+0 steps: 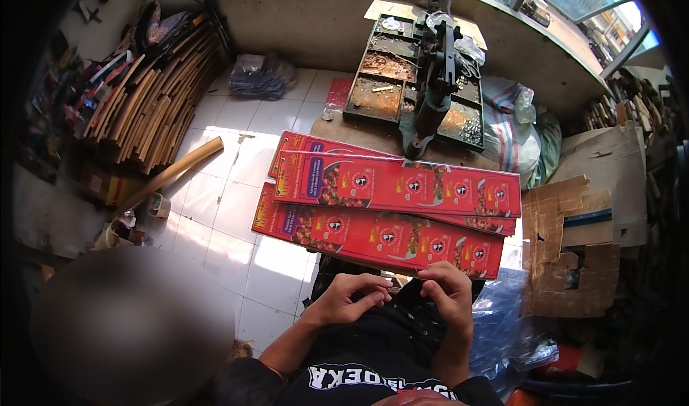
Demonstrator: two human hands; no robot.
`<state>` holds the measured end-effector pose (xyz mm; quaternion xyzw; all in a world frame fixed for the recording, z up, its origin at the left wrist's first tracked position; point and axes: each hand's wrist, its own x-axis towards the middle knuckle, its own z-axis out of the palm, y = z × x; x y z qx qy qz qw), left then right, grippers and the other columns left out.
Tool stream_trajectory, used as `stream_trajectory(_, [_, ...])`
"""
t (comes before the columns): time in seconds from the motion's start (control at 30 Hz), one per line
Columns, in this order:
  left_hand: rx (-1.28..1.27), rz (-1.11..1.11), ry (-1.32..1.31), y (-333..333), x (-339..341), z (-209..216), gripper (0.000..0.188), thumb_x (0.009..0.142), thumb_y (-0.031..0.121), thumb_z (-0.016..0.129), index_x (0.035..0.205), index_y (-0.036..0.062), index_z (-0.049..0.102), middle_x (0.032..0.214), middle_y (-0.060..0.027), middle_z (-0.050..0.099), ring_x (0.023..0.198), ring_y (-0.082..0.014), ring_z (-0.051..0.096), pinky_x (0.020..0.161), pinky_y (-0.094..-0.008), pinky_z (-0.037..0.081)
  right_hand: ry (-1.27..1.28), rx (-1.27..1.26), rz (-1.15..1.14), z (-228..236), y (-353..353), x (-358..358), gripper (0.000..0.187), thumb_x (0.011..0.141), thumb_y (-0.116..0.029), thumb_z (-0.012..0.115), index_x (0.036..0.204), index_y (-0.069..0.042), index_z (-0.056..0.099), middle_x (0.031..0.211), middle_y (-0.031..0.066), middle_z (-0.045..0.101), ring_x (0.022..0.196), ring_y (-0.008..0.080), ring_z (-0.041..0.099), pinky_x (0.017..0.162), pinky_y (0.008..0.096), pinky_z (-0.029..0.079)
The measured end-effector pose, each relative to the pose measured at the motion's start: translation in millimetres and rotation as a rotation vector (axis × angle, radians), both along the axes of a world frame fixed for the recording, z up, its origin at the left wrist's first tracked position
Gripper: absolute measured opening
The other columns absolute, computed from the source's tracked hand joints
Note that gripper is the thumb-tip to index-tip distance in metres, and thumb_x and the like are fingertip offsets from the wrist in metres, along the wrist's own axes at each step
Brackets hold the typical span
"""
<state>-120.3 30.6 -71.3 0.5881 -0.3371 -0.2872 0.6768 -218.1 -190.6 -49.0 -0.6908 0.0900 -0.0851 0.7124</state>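
Note:
Just beyond my lap, my left hand (353, 298) is closed, its thumb and fingers pressed together. My right hand (450, 296) is pinched near the front edge of the stack, with something thin and too small to name at its fingertips. A gap separates the two hands. Past them lie several long red printed strips (380, 235) with food pictures, overlapping on the work table. One upper strip (402, 183) lies skewed across those beneath. Whatever the left fingers hold, if anything, is hidden.
A dark metal hand press (430, 97) stands behind the strips, among compartment trays (380, 94) of small metal parts. Brown boards (154, 97) lean at left near a cardboard tube (176, 173). Torn cardboard (567, 248) and clear plastic (495, 327) are at right. A blurred round shape fills the lower left.

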Motion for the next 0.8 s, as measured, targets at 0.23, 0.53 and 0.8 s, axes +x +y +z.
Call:
stream_trajectory(0.23, [0.107, 0.290, -0.149, 0.0, 39.4, 5.2, 0.018, 0.091, -0.003, 0.060, 0.109, -0.0032, 0.062, 0.087, -0.0143, 0.072, 0.082, -0.0187, 0.071, 0.073, -0.0286, 0.057, -0.020, 0.043, 0.010, -1.7, 1.6, 8.3, 0.015, 0.090, 0.003, 0.060, 0.104, 0.006, 0.067, 0.096, 0.0088, 0.061, 0.078, 0.0116, 0.061, 0.067, 0.0231, 0.051])
stream_trajectory(0.53, [0.315, 0.301, -0.191, -3.0, 60.7, -4.9, 0.023, 0.091, 0.003, 0.062, 0.114, -0.0023, 0.063, 0.091, -0.0139, 0.072, 0.086, -0.0171, 0.071, 0.075, -0.0270, 0.055, -0.031, 0.073, 0.031, -6.6, 0.3, 7.1, 0.014, 0.091, 0.002, 0.060, 0.103, 0.005, 0.067, 0.097, 0.0094, 0.061, 0.076, 0.0121, 0.061, 0.066, 0.0229, 0.051])
stream_trajectory(0.8, [0.377, 0.269, -0.175, -2.2, 60.0, -8.1, 0.023, 0.092, 0.005, 0.063, 0.114, -0.0019, 0.063, 0.094, -0.0130, 0.072, 0.088, -0.0157, 0.070, 0.077, -0.0269, 0.054, -0.007, 0.074, 0.002, -3.5, -0.7, 4.0, 0.014, 0.091, 0.002, 0.061, 0.103, 0.006, 0.067, 0.097, 0.0102, 0.061, 0.076, 0.0123, 0.061, 0.065, 0.0229, 0.052])
